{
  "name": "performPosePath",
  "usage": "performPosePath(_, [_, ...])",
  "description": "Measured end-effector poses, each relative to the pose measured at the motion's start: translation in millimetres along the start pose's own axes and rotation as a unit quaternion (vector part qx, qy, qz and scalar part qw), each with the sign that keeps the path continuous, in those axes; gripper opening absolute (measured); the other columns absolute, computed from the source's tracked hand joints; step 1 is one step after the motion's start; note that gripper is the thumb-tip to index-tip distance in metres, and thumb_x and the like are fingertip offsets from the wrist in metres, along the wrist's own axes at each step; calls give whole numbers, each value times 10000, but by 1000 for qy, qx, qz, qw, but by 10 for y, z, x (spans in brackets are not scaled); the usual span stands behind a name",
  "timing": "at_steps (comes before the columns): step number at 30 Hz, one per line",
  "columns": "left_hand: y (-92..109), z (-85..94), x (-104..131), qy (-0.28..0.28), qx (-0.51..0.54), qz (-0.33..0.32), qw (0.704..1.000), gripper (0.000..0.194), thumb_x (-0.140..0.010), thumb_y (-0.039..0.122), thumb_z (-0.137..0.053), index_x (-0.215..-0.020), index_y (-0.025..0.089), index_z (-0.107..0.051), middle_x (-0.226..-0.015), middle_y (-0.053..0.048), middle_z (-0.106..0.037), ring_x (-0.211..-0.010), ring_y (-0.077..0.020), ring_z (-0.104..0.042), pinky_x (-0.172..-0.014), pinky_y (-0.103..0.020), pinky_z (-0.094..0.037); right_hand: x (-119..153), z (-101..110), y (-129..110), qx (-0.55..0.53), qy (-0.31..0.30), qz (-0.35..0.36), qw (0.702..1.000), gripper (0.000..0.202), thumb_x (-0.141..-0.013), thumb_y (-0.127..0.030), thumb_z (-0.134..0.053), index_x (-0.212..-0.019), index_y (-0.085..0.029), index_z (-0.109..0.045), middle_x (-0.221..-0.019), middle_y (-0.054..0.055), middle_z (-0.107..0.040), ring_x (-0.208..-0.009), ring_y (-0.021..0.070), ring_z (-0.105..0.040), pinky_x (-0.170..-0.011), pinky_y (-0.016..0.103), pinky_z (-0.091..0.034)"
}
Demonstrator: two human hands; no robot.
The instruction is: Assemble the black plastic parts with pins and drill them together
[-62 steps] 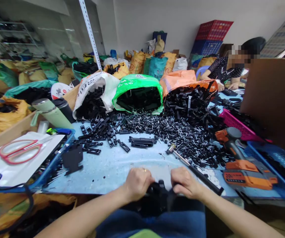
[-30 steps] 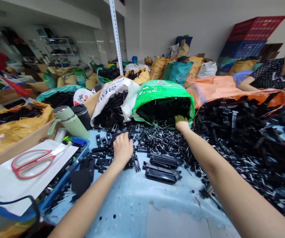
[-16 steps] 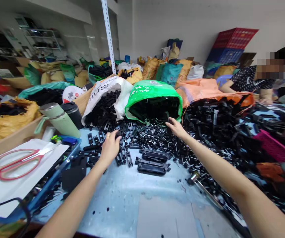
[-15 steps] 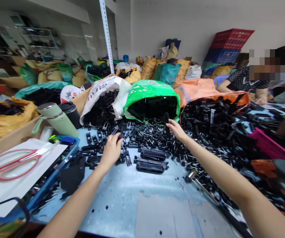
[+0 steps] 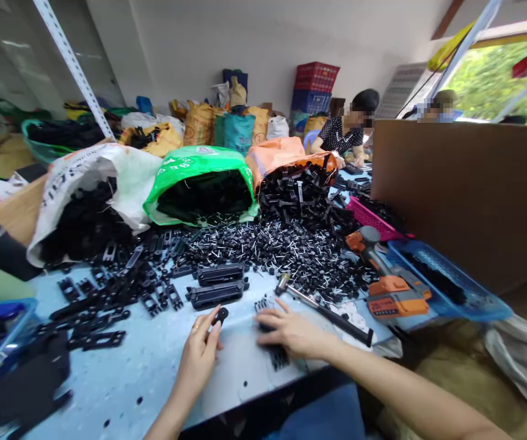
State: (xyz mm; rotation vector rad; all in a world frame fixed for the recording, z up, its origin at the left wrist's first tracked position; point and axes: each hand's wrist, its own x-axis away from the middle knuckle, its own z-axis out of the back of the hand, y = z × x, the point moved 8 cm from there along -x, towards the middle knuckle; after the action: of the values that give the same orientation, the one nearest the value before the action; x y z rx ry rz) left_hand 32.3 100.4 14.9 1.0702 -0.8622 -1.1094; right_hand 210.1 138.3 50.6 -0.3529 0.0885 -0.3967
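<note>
My left hand [image 5: 199, 351] pinches a small round black plastic piece [image 5: 220, 315] between thumb and fingers, just above the table's front. Blurred by motion, my right hand [image 5: 290, 333] has its fingers over a long black slotted plastic part [image 5: 279, 357] at the table's front edge; the part's middle is hidden under the fingers. Beyond my hands two long black plastic assemblies [image 5: 215, 294] lie side by side. A hammer [image 5: 322, 310] with a metal shaft and black grip rests right of my right hand.
A heap of black pins [image 5: 286, 250] spreads across the table before a white sack [image 5: 126, 165], a green sack [image 5: 199, 160] and an orange sack [image 5: 275, 153]. An orange cordless tool [image 5: 394, 296] and blue basket [image 5: 450, 305] are at right. A co-worker [image 5: 343, 134] sits beyond.
The view has turned right. Both hands have come back towards the table's front edge. My right hand has moved from the heap, with a long black piece, onto the slotted part.
</note>
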Motion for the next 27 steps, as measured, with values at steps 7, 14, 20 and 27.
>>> performPosePath(7, [128, -263, 195, 7, -4, -11, 1000, 414, -874, 402, -421, -1225, 200, -507, -976, -56, -513, -501, -77, -496, -497, -254, -463, -129, -212, 376, -119, 150, -284, 939, 528, -842, -418, -461, -1318, -192, -421, -1041, 135, -551, -948, 260, -527, -824, 421, -425])
performPosePath(14, [307, -248, 264, 49, -17, -54, 997, 364, -869, 338, -460, -1198, 210, -551, -937, -52, -554, -713, -129, -565, -704, -275, -485, -329, -480, 163, -606, 177, -193, 751, 506, -879, -498, -386, -1290, -210, -454, -801, 39, -594, -563, 128, -547, -496, 271, -496])
performPosePath(20, [442, -270, 327, 64, -79, -81, 992, 338, -883, 294, -436, -1189, 222, -561, -904, -58, -544, -843, -173, -553, -773, -311, -472, -276, -182, 57, -428, 173, -89, 883, 437, -861, -393, -497, -1274, -251, -494, -921, 45, -580, -602, 102, -516, -635, 297, -502])
performPosePath(27, [574, -231, 403, 188, -28, -152, 970, 344, -914, 237, -381, -1232, 215, -510, -1038, -88, -518, -968, -173, -534, -845, -318, -455, -264, -125, -178, -407, 287, -94, 862, 453, -893, -364, -436, -1330, -246, -424, -1060, 94, -574, -774, 174, -574, -692, 324, -520])
